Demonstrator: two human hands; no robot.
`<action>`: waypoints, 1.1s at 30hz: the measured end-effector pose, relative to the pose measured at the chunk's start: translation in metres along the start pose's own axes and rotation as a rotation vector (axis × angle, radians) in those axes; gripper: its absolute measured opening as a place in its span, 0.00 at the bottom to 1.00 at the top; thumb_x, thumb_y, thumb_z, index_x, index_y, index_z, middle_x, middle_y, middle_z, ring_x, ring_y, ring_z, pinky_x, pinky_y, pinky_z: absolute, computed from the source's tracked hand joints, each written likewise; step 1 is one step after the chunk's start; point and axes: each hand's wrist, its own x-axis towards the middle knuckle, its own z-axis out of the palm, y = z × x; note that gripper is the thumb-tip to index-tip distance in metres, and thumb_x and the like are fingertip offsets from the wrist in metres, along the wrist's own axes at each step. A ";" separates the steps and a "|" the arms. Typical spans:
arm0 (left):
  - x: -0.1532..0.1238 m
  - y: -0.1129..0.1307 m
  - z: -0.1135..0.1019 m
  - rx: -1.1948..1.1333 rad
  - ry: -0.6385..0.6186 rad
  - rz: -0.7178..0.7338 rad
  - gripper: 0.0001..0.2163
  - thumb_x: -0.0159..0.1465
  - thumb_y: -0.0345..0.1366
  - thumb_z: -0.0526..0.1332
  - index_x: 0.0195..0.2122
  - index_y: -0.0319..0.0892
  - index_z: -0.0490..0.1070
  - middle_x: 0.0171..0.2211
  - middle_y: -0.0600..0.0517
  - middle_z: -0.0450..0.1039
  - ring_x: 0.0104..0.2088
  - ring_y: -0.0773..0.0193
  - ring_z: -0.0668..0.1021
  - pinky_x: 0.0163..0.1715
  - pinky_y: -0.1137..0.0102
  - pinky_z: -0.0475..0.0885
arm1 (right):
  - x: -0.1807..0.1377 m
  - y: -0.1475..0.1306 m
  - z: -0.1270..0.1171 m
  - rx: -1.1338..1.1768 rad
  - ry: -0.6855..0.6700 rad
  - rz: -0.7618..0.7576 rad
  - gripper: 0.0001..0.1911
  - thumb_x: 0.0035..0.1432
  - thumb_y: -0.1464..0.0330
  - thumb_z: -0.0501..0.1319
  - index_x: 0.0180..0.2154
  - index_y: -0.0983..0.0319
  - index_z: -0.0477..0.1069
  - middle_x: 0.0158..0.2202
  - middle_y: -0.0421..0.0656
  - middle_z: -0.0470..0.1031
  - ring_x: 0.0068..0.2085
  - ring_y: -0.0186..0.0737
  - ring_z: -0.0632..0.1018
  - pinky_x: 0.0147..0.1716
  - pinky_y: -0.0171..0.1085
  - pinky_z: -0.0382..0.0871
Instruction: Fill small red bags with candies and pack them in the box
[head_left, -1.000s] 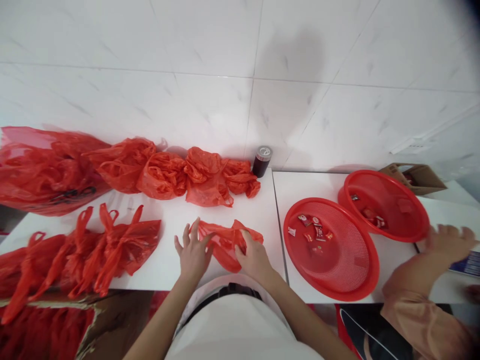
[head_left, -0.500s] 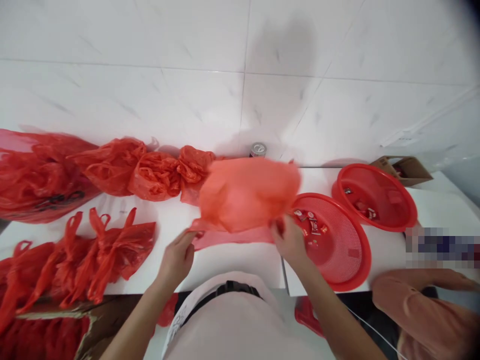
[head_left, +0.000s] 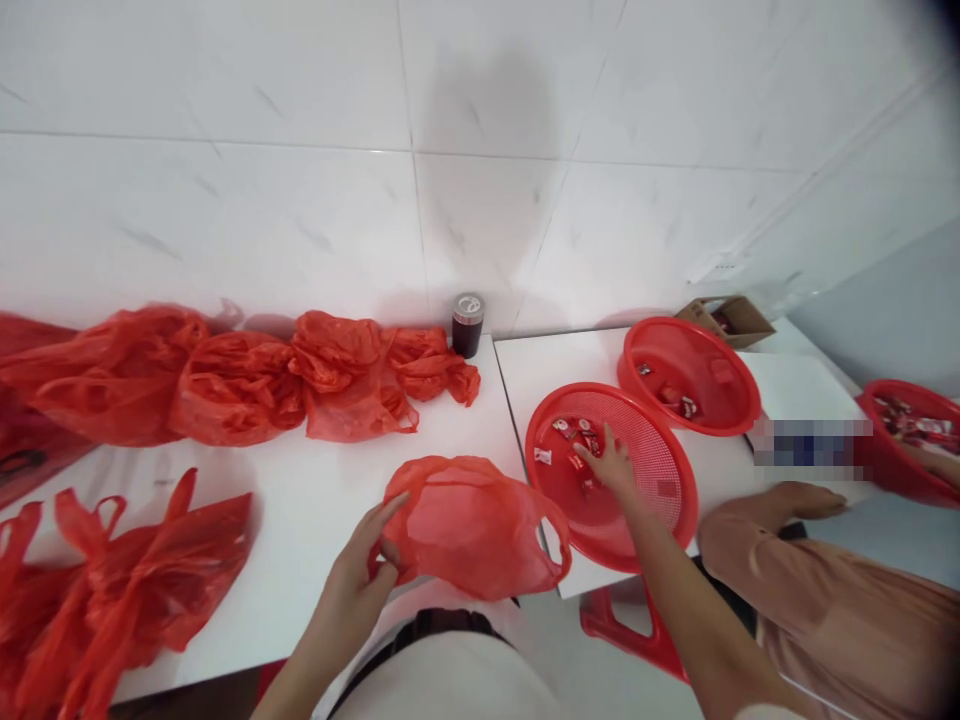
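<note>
A red plastic bag (head_left: 476,525) lies opened up at the front of the table, its right handle loop hanging loose towards the basket. My left hand (head_left: 367,560) grips the bag's left side, the index finger stretched along it; the other fingertips are partly hidden. Over the near red mesh basket (head_left: 679,500), my right hand (head_left: 613,465) hovers with its fingers apart, close above small wrapped packets (head_left: 585,450) on the basket's bottom. Whether the fingertips touch a packet, I cannot tell. More packets lie to the left of the hand.
Several crumpled red bags (head_left: 240,385) line the wall, with a dark can (head_left: 467,328) beside them. Tied red bags (head_left: 150,575) fill the front left. A second red basket (head_left: 690,370) and a cardboard box (head_left: 727,318) stand right. A person's arm reaches another basket (head_left: 900,480).
My right hand has let go of the bag and moved right, over the near basket. The bag has come down onto the table, opened out. The view has shifted to the right.
</note>
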 end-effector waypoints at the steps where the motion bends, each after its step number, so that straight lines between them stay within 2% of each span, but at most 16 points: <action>1: 0.000 0.003 0.001 -0.027 -0.016 -0.026 0.31 0.50 0.24 0.60 0.57 0.49 0.71 0.24 0.55 0.69 0.26 0.65 0.72 0.34 0.72 0.74 | 0.008 -0.001 0.007 -0.014 -0.029 0.018 0.50 0.54 0.42 0.55 0.69 0.57 0.39 0.67 0.61 0.48 0.64 0.66 0.57 0.55 0.57 0.58; 3: -0.001 0.011 0.002 -0.124 -0.047 -0.121 0.31 0.50 0.25 0.61 0.58 0.47 0.70 0.23 0.56 0.70 0.23 0.67 0.71 0.30 0.73 0.72 | 0.017 -0.012 0.021 0.000 -0.089 0.021 0.50 0.53 0.40 0.54 0.69 0.54 0.40 0.69 0.58 0.41 0.66 0.72 0.51 0.54 0.63 0.55; 4: -0.002 0.014 0.002 -0.195 -0.055 -0.187 0.30 0.50 0.26 0.62 0.57 0.47 0.71 0.26 0.54 0.74 0.24 0.67 0.72 0.30 0.73 0.72 | 0.016 -0.020 0.027 -0.011 -0.107 0.012 0.50 0.51 0.39 0.55 0.69 0.52 0.41 0.70 0.57 0.38 0.66 0.75 0.48 0.54 0.66 0.53; 6: -0.003 0.020 0.001 -0.340 -0.054 -0.324 0.29 0.48 0.27 0.65 0.54 0.46 0.74 0.41 0.48 0.79 0.30 0.64 0.77 0.34 0.71 0.74 | 0.009 -0.035 0.039 -0.042 -0.112 -0.039 0.50 0.50 0.40 0.58 0.68 0.50 0.45 0.70 0.55 0.35 0.65 0.79 0.44 0.52 0.70 0.50; 7: -0.004 0.022 0.000 -0.402 -0.050 -0.381 0.27 0.47 0.27 0.66 0.51 0.46 0.76 0.49 0.46 0.77 0.36 0.61 0.79 0.36 0.71 0.75 | 0.003 -0.040 0.044 -0.050 -0.102 -0.088 0.49 0.50 0.42 0.59 0.67 0.50 0.46 0.70 0.55 0.35 0.65 0.79 0.43 0.53 0.71 0.49; 9: -0.004 0.023 -0.002 -0.487 -0.054 -0.462 0.26 0.46 0.29 0.69 0.49 0.48 0.77 0.59 0.46 0.69 0.44 0.54 0.79 0.39 0.68 0.76 | -0.012 -0.046 0.053 -0.034 -0.072 -0.210 0.44 0.52 0.46 0.61 0.66 0.51 0.51 0.70 0.55 0.39 0.66 0.76 0.43 0.54 0.69 0.46; 13: -0.002 0.018 -0.004 -0.504 -0.048 -0.512 0.28 0.44 0.29 0.70 0.50 0.50 0.76 0.63 0.47 0.64 0.41 0.51 0.81 0.32 0.66 0.77 | -0.031 -0.044 0.059 0.195 -0.002 -0.371 0.29 0.57 0.55 0.61 0.59 0.55 0.65 0.67 0.54 0.50 0.65 0.63 0.51 0.58 0.60 0.46; 15: -0.001 0.016 -0.002 -0.475 -0.010 -0.494 0.28 0.44 0.30 0.70 0.50 0.49 0.76 0.62 0.47 0.64 0.42 0.51 0.80 0.32 0.66 0.77 | -0.028 -0.045 0.056 0.304 0.007 -0.357 0.22 0.59 0.60 0.60 0.55 0.57 0.69 0.63 0.54 0.56 0.62 0.58 0.58 0.57 0.56 0.50; 17: 0.000 0.017 0.003 -0.412 0.032 -0.459 0.27 0.46 0.32 0.70 0.50 0.47 0.76 0.58 0.46 0.70 0.42 0.52 0.80 0.35 0.66 0.77 | -0.018 -0.051 0.051 0.377 -0.005 -0.313 0.17 0.59 0.63 0.60 0.50 0.58 0.71 0.58 0.53 0.61 0.58 0.54 0.63 0.54 0.54 0.56; 18: 0.001 0.018 0.005 -0.361 0.049 -0.430 0.27 0.47 0.33 0.69 0.52 0.47 0.75 0.53 0.46 0.74 0.40 0.54 0.80 0.36 0.67 0.76 | -0.012 -0.056 0.049 0.421 -0.013 -0.288 0.15 0.58 0.64 0.60 0.47 0.59 0.72 0.56 0.52 0.64 0.56 0.52 0.65 0.53 0.52 0.59; 20: 0.001 0.018 0.010 -0.238 0.082 -0.351 0.27 0.50 0.33 0.67 0.54 0.46 0.73 0.37 0.49 0.79 0.33 0.60 0.79 0.35 0.69 0.74 | 0.002 -0.067 0.043 0.514 -0.039 -0.240 0.11 0.57 0.65 0.60 0.42 0.61 0.73 0.49 0.50 0.67 0.51 0.48 0.69 0.48 0.48 0.64; 22: 0.002 0.016 0.012 -0.131 0.102 -0.261 0.28 0.51 0.33 0.65 0.56 0.45 0.71 0.23 0.56 0.73 0.25 0.64 0.75 0.31 0.71 0.72 | 0.013 -0.076 0.035 0.619 -0.086 -0.191 0.10 0.56 0.64 0.60 0.37 0.62 0.72 0.41 0.48 0.71 0.43 0.44 0.72 0.42 0.43 0.67; 25: 0.003 0.007 0.011 -0.030 0.093 -0.201 0.30 0.51 0.32 0.64 0.58 0.45 0.69 0.18 0.60 0.66 0.21 0.66 0.69 0.28 0.72 0.70 | 0.019 -0.082 0.013 0.795 -0.192 -0.126 0.12 0.54 0.59 0.60 0.31 0.62 0.70 0.27 0.42 0.70 0.29 0.39 0.71 0.28 0.37 0.65; 28: 0.004 0.000 0.010 0.046 0.101 -0.171 0.30 0.52 0.31 0.62 0.59 0.46 0.68 0.18 0.60 0.64 0.22 0.66 0.69 0.31 0.72 0.69 | 0.000 -0.083 -0.024 0.948 -0.282 -0.100 0.15 0.52 0.55 0.59 0.29 0.60 0.67 0.23 0.40 0.69 0.24 0.37 0.70 0.20 0.34 0.59; 31: 0.003 0.003 0.015 0.114 0.132 -0.099 0.30 0.52 0.31 0.62 0.59 0.47 0.69 0.22 0.57 0.68 0.25 0.65 0.71 0.33 0.71 0.70 | -0.047 -0.093 -0.062 1.137 -0.370 -0.130 0.16 0.54 0.52 0.58 0.33 0.59 0.68 0.32 0.43 0.75 0.28 0.37 0.73 0.19 0.32 0.57; 33: 0.001 0.008 0.020 0.145 0.108 -0.042 0.29 0.52 0.31 0.61 0.58 0.48 0.69 0.28 0.54 0.73 0.27 0.64 0.73 0.37 0.70 0.71 | -0.088 -0.110 -0.073 1.386 -0.599 -0.172 0.16 0.54 0.54 0.61 0.36 0.59 0.69 0.38 0.44 0.75 0.29 0.36 0.73 0.19 0.31 0.57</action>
